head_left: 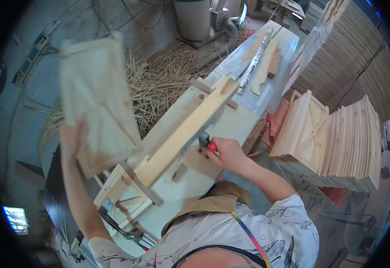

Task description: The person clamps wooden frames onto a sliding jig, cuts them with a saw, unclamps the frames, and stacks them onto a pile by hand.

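Observation:
My left hand (73, 136) grips the lower left edge of a framed wooden panel (97, 100), which is lifted at the left and blurred by motion. Diagonal strips cross the panel's face. My right hand (225, 153) is closed around the red knob of a metal clamp (204, 139). The clamp sits beside a long pale wooden board (186, 127) that runs diagonally along the workbench (235, 127). A small wooden frame piece (125, 190) lies at the bench's near left end.
Stacked wooden panels (313, 134) stand at the right, with a taller stack (351, 53) behind. Thin wood offcuts (159, 85) cover the floor beyond the bench. A grey bucket (194, 20) stands at the back. Wooden strips (264, 67) lie on the bench's far end.

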{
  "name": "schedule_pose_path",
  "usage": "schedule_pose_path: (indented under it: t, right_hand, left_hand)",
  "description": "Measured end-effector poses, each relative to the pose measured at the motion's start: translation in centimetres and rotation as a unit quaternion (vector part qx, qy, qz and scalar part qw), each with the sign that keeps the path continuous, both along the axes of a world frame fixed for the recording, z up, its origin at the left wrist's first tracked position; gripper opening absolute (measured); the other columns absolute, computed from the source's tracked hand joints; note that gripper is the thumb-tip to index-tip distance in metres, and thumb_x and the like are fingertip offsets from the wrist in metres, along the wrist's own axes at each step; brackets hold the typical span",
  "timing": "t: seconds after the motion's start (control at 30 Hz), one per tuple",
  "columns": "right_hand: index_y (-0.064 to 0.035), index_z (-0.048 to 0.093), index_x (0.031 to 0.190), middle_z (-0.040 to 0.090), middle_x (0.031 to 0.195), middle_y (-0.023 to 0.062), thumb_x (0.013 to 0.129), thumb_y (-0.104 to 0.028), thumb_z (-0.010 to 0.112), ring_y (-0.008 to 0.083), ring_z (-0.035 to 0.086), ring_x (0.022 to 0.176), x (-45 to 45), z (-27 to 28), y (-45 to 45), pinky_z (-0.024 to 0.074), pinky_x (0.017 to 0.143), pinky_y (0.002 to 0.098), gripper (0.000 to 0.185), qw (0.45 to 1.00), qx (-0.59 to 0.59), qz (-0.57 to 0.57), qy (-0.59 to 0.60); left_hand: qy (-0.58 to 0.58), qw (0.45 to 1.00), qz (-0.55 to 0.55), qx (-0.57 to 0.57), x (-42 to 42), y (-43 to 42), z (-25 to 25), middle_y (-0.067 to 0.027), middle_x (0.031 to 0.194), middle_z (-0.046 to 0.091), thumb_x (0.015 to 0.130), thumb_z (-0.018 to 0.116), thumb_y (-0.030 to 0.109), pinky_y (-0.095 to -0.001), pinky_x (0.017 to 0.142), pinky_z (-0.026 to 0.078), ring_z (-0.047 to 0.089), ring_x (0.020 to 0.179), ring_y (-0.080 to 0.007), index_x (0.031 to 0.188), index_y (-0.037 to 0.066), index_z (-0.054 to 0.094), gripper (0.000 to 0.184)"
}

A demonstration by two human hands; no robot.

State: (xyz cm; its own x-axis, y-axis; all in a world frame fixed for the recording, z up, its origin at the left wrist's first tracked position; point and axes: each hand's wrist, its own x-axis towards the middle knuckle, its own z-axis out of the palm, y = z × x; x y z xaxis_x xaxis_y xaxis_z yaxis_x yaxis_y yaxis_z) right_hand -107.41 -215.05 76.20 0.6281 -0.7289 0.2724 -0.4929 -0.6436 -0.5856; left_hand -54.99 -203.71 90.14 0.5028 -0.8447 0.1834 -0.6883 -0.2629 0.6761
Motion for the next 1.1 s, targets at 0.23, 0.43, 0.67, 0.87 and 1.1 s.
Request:
schedule_pose_path:
  t: [0.23, 0.43, 0.67, 0.87, 1.1]
  right_hand:
    - [-0.0071, 0.058, 0.087, 0.063, 0.069, 0.0109, 0.087, -0.019, 0.073, 0.0340, 0.065, 0.060, 0.3, 2.3, -0.6, 0.0513, 0.054, 0.0446, 0.019, 0.999, 0.016, 0.031, 0.009]
    - [-0.0037, 0.061, 0.086, 0.065, 0.068, 0.0108, 0.085, -0.017, 0.070, 0.0331, 0.069, 0.062, 1.1, 3.8, -0.6, 0.0544, 0.054, 0.0448, 0.017, 0.994, 0.012, 0.019, 0.105]
    - [-0.0008, 0.062, 0.092, 0.071, 0.071, 0.0164, 0.092, -0.017, 0.063, 0.0350, 0.073, 0.065, -1.5, 6.1, 1.8, 0.0553, 0.052, 0.0465, 0.017, 0.944, 0.089, 0.041, 0.316]
    - [0.0005, 0.057, 0.112, 0.072, 0.079, 0.0219, 0.107, -0.031, 0.049, 0.0460, 0.072, 0.070, -4.1, -2.6, 6.5, 0.0560, 0.061, 0.0568, 0.033, 0.915, 0.230, -0.058, 0.325]
    - [0.0007, 0.068, 0.103, 0.071, 0.079, 0.0243, 0.098, -0.037, 0.060, 0.0473, 0.072, 0.079, -5.9, -5.4, 2.9, 0.0565, 0.066, 0.0576, 0.039, 0.958, 0.200, 0.002, 0.204]
  left_hand:
    - [0.121, 0.966, -0.155, 0.166, -5.1, -13.1, -15.0, -0.0081, 0.091, 0.078, 0.090, 0.083, 0.022, -0.0328, 0.077, 0.055, 0.068, 0.079, -0.0142, 0.110, -0.003, 0.078, 0.032]
    - [0.006, 0.941, -0.199, 0.272, -5.9, -15.9, -26.2, -0.0246, 0.101, 0.077, 0.095, 0.077, 0.042, -0.0427, 0.086, 0.057, 0.075, 0.096, -0.0377, 0.110, -0.005, 0.074, 0.049]
    - [-0.051, 0.921, -0.243, 0.300, -9.1, -20.8, -30.3, -0.0333, 0.104, 0.072, 0.105, 0.057, 0.051, -0.0544, 0.092, 0.053, 0.068, 0.106, -0.0515, 0.110, -0.011, 0.070, 0.063]
    - [0.123, 0.897, -0.339, 0.255, -5.7, -21.7, -35.7, -0.0213, 0.088, 0.075, 0.108, 0.048, 0.053, -0.0490, 0.074, 0.052, 0.073, 0.085, -0.0337, 0.108, -0.009, 0.073, 0.067]
    - [-0.026, 0.992, -0.098, 0.079, -3.8, -16.9, -31.2, -0.0252, 0.140, 0.064, 0.113, 0.043, 0.049, -0.0367, 0.111, 0.047, 0.061, 0.134, -0.0331, 0.148, -0.006, 0.053, 0.066]
